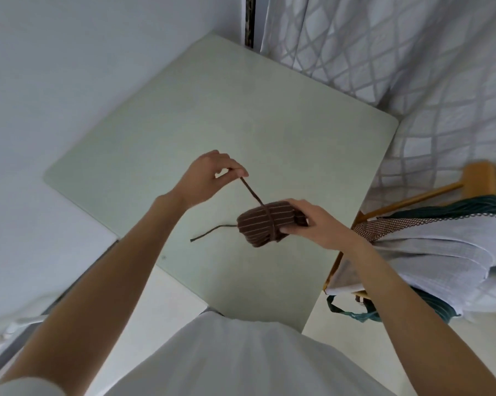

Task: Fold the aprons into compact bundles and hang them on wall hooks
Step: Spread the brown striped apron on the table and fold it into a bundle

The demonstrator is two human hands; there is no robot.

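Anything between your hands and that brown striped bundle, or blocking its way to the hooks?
Nothing between them: the right hand grips the brown striped bundle and the left hand pinches its tie strap. No wall hooks are in view, so that path cannot be judged.

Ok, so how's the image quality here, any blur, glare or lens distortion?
Head view: soft, even light, no glare; wide-angle lens bows the table edges; brown apron bundle and both hands stay fairly sharp; chair back at right is smeared.
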